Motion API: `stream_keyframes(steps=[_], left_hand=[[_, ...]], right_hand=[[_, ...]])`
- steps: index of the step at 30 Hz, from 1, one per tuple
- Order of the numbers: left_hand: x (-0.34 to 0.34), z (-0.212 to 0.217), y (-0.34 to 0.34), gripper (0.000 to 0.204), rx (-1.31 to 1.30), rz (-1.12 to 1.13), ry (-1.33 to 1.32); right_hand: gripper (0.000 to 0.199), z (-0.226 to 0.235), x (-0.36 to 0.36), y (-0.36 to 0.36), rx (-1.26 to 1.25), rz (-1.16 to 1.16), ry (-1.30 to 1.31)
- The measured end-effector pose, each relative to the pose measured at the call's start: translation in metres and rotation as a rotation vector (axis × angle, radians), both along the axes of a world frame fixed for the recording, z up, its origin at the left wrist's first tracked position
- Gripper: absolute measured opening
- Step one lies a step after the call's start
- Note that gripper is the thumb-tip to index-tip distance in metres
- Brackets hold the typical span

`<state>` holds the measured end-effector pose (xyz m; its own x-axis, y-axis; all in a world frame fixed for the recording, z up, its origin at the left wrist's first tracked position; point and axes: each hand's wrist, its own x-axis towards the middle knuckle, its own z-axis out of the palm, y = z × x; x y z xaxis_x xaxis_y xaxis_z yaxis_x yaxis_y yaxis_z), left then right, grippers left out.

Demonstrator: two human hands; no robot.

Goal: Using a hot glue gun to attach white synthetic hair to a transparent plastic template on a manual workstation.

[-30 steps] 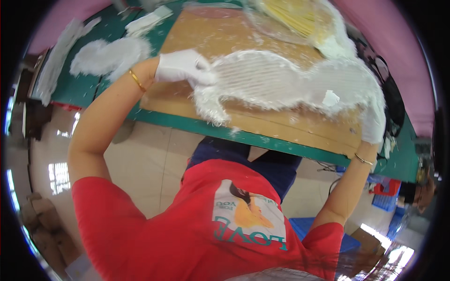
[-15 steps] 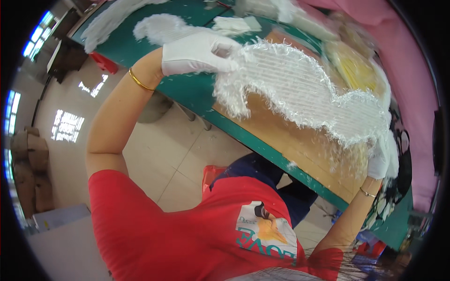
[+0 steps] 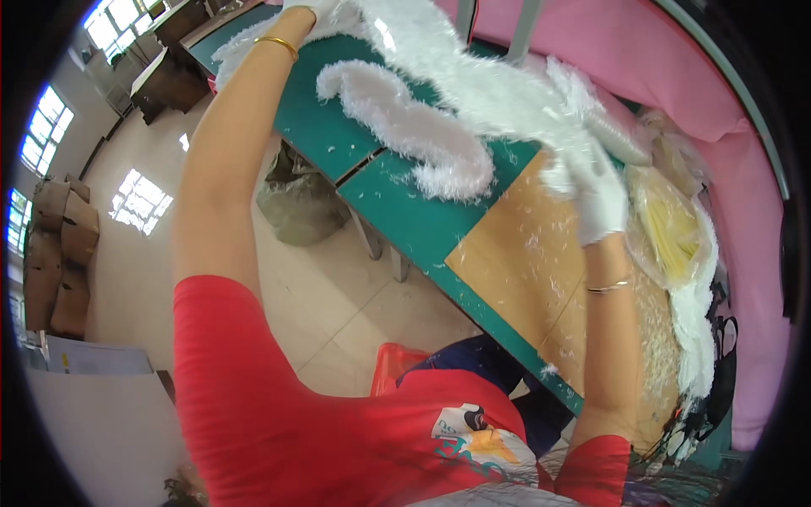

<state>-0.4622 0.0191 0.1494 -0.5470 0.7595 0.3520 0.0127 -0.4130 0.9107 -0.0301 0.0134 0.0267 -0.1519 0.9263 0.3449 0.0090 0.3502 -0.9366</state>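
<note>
A long wavy strip of fluffy white tinsel fabric (image 3: 481, 84) hangs between my hands above the table, blurred by motion. My left hand (image 3: 325, 12), in a white glove, is at the upper edge of the view and grips the strip's far left end; its fingers are partly cut off. My right hand (image 3: 601, 201), also gloved in white, is closed on the strip's right end, over the brown cardboard (image 3: 515, 237). Below the strip, a second curved fluffy white piece (image 3: 397, 118) lies flat on the green table (image 3: 405, 215), touched by neither hand.
Clear plastic bags (image 3: 672, 224) with yellowish contents lie at the right, beside pink fabric (image 3: 676, 76). White shreds litter the cardboard. Under the table is a grey-green sack (image 3: 300, 203); a red stool (image 3: 395, 363) stands near my legs. Cartons (image 3: 59, 253) are stacked far left.
Both hands have moved farther away, lifting the strip off toward the far side. The strip now shows its fluffy face instead of the ribbed backing. More of the second piece is visible.
</note>
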Motion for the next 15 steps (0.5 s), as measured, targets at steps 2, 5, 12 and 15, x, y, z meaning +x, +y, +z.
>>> stream_keyframes(steps=[2, 5, 12, 15], left_hand=[[-0.084, -0.033, 0.019, 0.033, 0.141, 0.236, 0.419], [-0.144, -0.063, 0.031, 0.066, -0.03, 0.418, 0.908], [-0.13, -0.184, 0.024, 0.108, -0.712, 0.762, 0.398], [-0.055, -0.214, -0.019, 0.101, -0.392, 0.544, 0.228]], right_hand=[[0.063, -0.014, -0.056, -0.004, -0.07, 0.025, 0.029], [0.063, -0.037, -0.116, -0.014, -0.245, 0.027, 0.116], [0.067, -0.103, -0.15, 0.009, -0.291, -0.155, -0.315], [0.064, -0.085, -0.142, 0.001, -0.234, -0.189, -0.395]])
